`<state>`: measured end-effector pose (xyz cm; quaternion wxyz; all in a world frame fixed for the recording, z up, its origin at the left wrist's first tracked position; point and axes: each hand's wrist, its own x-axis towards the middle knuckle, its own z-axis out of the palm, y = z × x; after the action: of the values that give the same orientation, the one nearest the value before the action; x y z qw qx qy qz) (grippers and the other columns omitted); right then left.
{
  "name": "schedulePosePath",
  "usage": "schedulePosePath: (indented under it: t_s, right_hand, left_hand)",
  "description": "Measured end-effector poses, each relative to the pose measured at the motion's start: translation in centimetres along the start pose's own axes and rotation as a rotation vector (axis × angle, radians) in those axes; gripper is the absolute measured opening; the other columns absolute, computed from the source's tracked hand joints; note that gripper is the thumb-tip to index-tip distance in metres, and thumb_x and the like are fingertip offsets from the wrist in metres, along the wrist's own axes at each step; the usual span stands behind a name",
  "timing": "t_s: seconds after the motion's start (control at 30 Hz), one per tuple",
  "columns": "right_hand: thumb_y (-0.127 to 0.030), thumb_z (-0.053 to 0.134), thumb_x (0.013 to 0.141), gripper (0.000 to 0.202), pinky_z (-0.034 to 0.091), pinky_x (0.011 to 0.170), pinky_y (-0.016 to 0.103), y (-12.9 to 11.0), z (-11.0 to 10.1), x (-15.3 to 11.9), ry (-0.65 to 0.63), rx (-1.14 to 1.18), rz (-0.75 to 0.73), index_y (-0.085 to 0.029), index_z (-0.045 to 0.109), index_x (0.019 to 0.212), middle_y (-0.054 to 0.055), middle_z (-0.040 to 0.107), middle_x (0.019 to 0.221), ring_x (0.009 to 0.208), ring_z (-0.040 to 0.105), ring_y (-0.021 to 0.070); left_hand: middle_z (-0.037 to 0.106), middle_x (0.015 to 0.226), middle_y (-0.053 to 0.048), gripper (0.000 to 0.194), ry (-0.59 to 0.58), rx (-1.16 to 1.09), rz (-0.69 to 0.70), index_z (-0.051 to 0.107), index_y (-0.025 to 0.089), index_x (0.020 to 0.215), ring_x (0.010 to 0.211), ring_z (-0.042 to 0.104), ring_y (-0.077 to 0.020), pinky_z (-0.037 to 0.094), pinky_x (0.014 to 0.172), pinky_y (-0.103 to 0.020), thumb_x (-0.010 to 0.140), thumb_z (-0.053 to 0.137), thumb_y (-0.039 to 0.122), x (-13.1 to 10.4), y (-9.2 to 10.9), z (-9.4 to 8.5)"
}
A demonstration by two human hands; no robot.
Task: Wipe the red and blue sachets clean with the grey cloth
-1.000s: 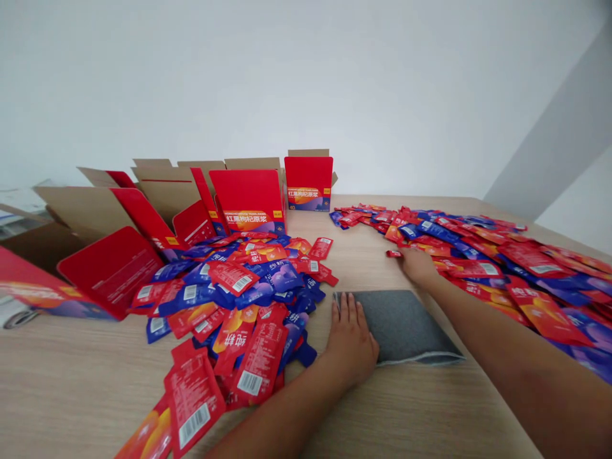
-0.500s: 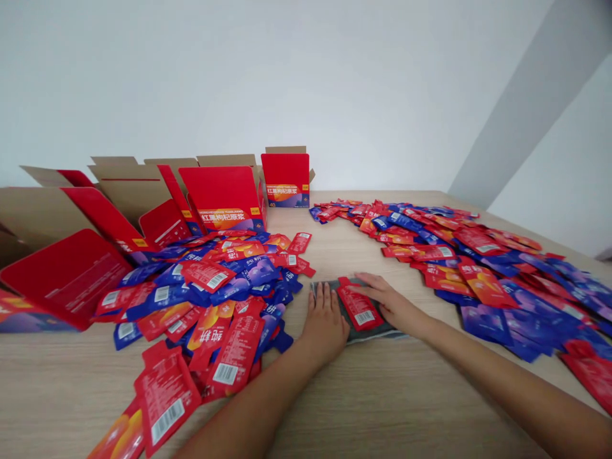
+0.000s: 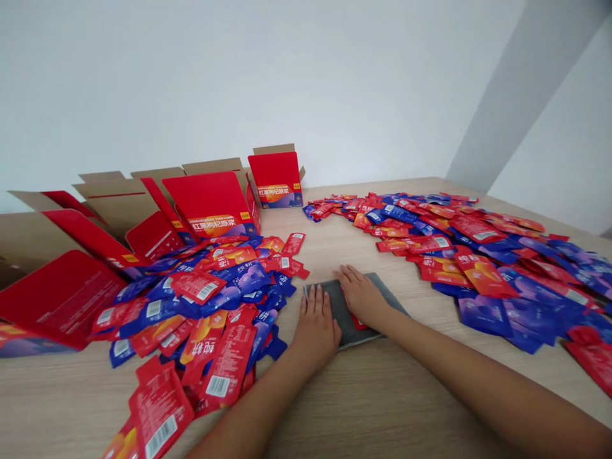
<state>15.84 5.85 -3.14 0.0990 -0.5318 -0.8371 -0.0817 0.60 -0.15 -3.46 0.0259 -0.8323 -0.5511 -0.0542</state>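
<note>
Open red cartons (image 3: 205, 201) are standing along the far left of the wooden table (image 3: 382, 408), with a heap of red and blue sachets (image 3: 210, 293) spilling in front of them. The left hand (image 3: 315, 322) is lying flat, fingers together, on the left edge of a grey cloth (image 3: 382, 299). Just beside it, the right hand (image 3: 361, 296) is pressing palm-down on a red sachet (image 3: 357, 322), mostly hidden, on the cloth. More sachets (image 3: 478, 255) are spreading across the right.
</note>
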Motion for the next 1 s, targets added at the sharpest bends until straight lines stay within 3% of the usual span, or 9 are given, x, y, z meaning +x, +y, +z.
schedulePosePath:
  t_s: [0.2,0.4,0.57,0.67,0.83,0.9,1.0]
  right_hand:
    - [-0.020,0.034,0.091,0.042,0.041,0.092,0.039,4.4,-1.1,-1.1,0.037,-0.189,0.105,-0.015,0.047,0.130,0.016,0.047,0.135,0.121,0.043,0.0264]
    - [-0.034,0.040,0.091,0.053,0.045,0.083,0.039,3.7,-3.0,-2.2,0.055,-0.217,0.237,-0.009,0.036,0.137,0.024,0.043,0.133,0.114,0.047,0.0308]
    - [-0.037,0.046,0.087,0.060,0.048,0.067,0.036,3.6,-5.1,-3.2,-0.082,-0.150,0.325,-0.014,0.031,0.140,0.020,0.053,0.115,0.093,0.059,0.0293]
    - [-0.024,0.050,0.084,0.060,0.048,0.073,0.035,3.3,-6.3,-3.0,-0.067,-0.049,0.293,-0.014,0.031,0.139,0.019,0.050,0.119,0.095,0.060,0.0265]
    - [-0.020,0.039,0.087,0.050,0.047,0.083,0.033,1.5,-7.7,-1.3,0.162,0.285,0.110,-0.016,0.034,0.136,0.013,0.050,0.120,0.095,0.059,0.0196]
    - [-0.016,0.035,0.086,0.048,0.045,0.087,0.034,0.8,-7.3,-0.5,0.193,0.300,0.062,-0.014,0.037,0.134,0.013,0.051,0.120,0.101,0.056,0.0206]
    - [-0.011,0.035,0.085,0.047,0.041,0.093,0.036,-0.1,-4.9,0.6,0.121,0.217,0.069,-0.009,0.043,0.130,0.016,0.054,0.119,0.110,0.050,0.0229]
  left_hand:
    - [0.027,0.146,-0.022,0.056,-0.010,-0.032,-0.001,0.037,0.000,0.136,0.137,0.020,-0.0319,0.022,0.109,-0.048,0.087,0.033,0.027,0.0,0.2,-0.6]
    - [0.028,0.145,-0.023,0.057,-0.004,-0.035,0.003,0.037,-0.001,0.135,0.136,0.022,-0.0321,0.021,0.109,-0.048,0.087,0.034,0.030,0.0,0.2,-0.9]
    - [0.030,0.144,-0.024,0.057,0.007,-0.039,0.003,0.038,-0.002,0.135,0.136,0.022,-0.0330,0.021,0.109,-0.049,0.087,0.033,0.030,-0.1,0.2,-0.8]
    - [0.031,0.144,-0.023,0.057,0.011,-0.039,-0.002,0.039,-0.001,0.134,0.136,0.024,-0.0327,0.022,0.108,-0.050,0.087,0.033,0.030,-0.1,0.2,-0.8]
    - [0.031,0.144,-0.024,0.057,0.018,-0.052,0.002,0.039,-0.001,0.134,0.136,0.024,-0.0332,0.022,0.109,-0.049,0.087,0.034,0.031,-0.2,0.3,-1.0]
    - [0.031,0.144,-0.024,0.057,0.012,-0.058,0.001,0.039,-0.001,0.134,0.135,0.024,-0.0335,0.022,0.109,-0.049,0.087,0.034,0.030,-0.2,0.3,-1.1]
    - [0.030,0.144,-0.024,0.057,0.000,-0.069,-0.001,0.039,-0.002,0.134,0.136,0.023,-0.0341,0.021,0.109,-0.050,0.087,0.032,0.030,-0.1,0.3,-1.0]
